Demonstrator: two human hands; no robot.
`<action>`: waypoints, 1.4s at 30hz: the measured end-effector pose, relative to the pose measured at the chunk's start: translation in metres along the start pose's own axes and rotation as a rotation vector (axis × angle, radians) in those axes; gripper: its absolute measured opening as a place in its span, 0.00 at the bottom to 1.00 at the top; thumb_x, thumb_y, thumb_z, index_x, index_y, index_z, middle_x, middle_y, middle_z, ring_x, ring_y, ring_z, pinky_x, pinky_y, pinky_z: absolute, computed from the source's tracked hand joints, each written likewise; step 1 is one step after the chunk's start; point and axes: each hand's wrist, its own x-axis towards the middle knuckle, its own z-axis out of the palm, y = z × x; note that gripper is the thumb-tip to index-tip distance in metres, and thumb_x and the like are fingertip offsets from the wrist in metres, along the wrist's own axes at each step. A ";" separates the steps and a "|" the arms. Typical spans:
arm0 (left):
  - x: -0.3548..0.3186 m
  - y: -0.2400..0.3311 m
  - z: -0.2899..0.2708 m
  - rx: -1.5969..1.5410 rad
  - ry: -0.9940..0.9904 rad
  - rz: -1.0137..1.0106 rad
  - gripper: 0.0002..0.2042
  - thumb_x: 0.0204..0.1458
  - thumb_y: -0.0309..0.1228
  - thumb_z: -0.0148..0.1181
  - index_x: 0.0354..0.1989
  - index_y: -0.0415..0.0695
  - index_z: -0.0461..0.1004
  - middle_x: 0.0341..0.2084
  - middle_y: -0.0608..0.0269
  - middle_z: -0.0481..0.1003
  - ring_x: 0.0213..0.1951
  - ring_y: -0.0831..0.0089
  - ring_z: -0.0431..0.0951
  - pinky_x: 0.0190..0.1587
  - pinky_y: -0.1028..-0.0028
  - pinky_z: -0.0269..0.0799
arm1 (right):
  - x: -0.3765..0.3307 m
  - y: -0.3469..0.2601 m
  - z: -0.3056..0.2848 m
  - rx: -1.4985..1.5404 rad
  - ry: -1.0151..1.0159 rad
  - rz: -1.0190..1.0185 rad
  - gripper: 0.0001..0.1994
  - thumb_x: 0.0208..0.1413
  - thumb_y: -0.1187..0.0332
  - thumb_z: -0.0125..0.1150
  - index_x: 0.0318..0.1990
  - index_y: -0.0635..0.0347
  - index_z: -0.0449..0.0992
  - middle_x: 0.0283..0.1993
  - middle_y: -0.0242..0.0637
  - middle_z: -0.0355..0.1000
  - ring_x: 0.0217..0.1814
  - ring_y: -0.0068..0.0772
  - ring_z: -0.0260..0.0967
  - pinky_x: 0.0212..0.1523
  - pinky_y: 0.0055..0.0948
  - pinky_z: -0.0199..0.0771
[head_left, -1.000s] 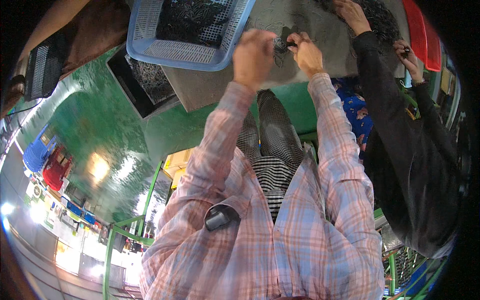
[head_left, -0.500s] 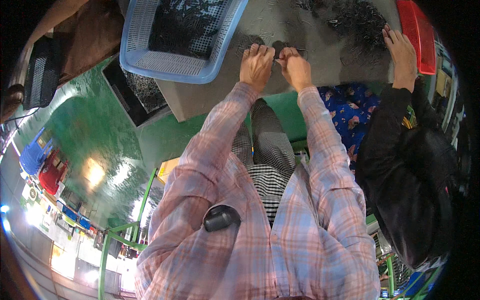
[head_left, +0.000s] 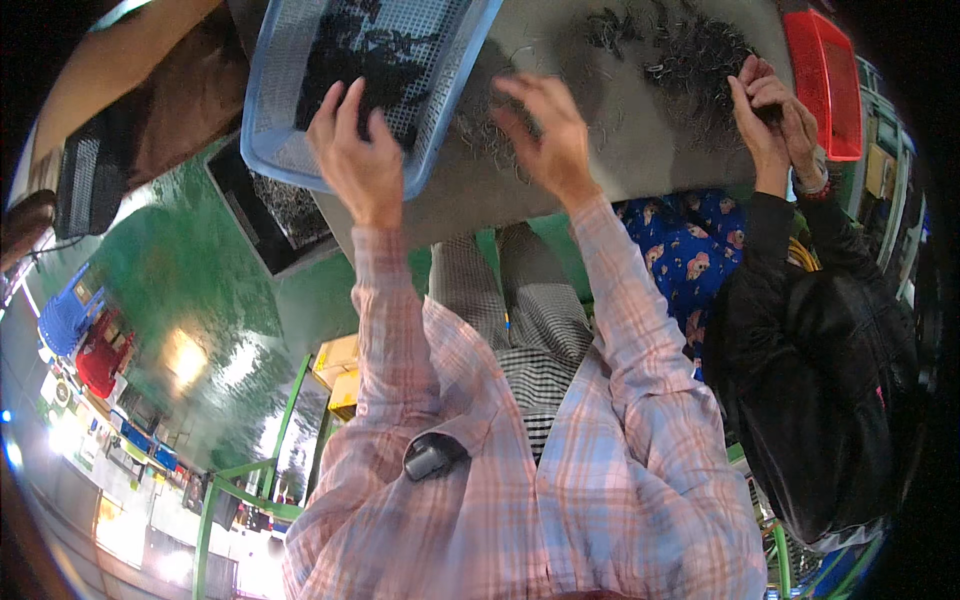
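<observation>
Black small parts (head_left: pixel 365 55) already filled much of the blue basket (head_left: pixel 275 120) at upper left, where the left hand (head_left: pixel 358 150) rested, fingers loosely spread. Right hand (head_left: pixel 545 135) hovered, fingers released, over scattered parts (head_left: pixel 690 50) left on the grey surface (head_left: pixel 640 150).

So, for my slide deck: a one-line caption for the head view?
Left hand in a blue mesh basket of dark parts, right hand open above the grey table.

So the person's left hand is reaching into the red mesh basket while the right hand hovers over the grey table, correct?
Not quite: in the head view the left hand reaches into the blue mesh basket, not a red one. The right hand does hover over the grey table.
</observation>
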 end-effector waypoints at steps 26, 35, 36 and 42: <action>-0.127 -0.008 0.076 -0.124 -0.269 -0.039 0.20 0.44 0.16 0.52 0.47 0.44 0.73 0.45 0.54 0.72 0.48 0.55 0.72 0.49 0.62 0.68 | -0.046 0.051 0.035 -0.331 -0.154 0.004 0.07 0.52 0.70 0.55 0.37 0.56 0.77 0.41 0.39 0.72 0.46 0.45 0.68 0.47 0.39 0.69; -0.131 -0.024 0.100 -0.123 -0.344 -0.016 0.13 0.47 0.22 0.55 0.42 0.44 0.71 0.40 0.55 0.73 0.44 0.53 0.72 0.46 0.58 0.67 | 0.001 0.078 0.040 -0.339 0.089 -0.082 0.15 0.55 0.64 0.55 0.49 0.56 0.72 0.50 0.40 0.67 0.53 0.47 0.63 0.53 0.41 0.65; -0.131 -0.024 0.100 -0.116 -0.347 -0.016 0.12 0.47 0.23 0.56 0.42 0.44 0.70 0.40 0.56 0.73 0.43 0.53 0.72 0.46 0.58 0.67 | 0.008 0.086 0.045 -0.369 0.118 -0.068 0.14 0.55 0.63 0.55 0.48 0.54 0.73 0.49 0.39 0.68 0.54 0.47 0.63 0.53 0.42 0.64; -0.131 -0.024 0.098 -0.102 -0.301 -0.096 0.13 0.48 0.27 0.58 0.43 0.44 0.69 0.36 0.57 0.73 0.41 0.54 0.73 0.44 0.58 0.67 | 0.016 0.073 0.062 -0.556 -0.034 0.185 0.11 0.50 0.58 0.60 0.40 0.49 0.75 0.44 0.34 0.69 0.53 0.42 0.64 0.50 0.47 0.63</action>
